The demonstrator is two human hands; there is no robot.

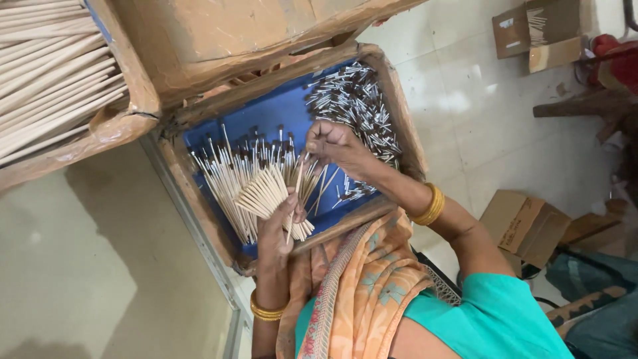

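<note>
Clamped in the left hand is a fanned bundle of thin pale wooden sticks, the fingers closed round their lower ends just above the near rim of the shallow blue-lined wooden tray. At far left, a worn cardboard box of long plain wooden sticks sits apart from the tray. Inside the tray, a loose row of pale sticks with dark metal-capped tips lies on the blue lining beside the held bundle. Further right, the right hand pinches one single thin stick between thumb and fingertips, its lower end touching the fan. Behind that hand, a heap of small silver and dark metal caps fills the tray's far right corner. Gold bangles circle the right wrist, and a small brown cardboard box stands on the pale tiled floor.
</note>
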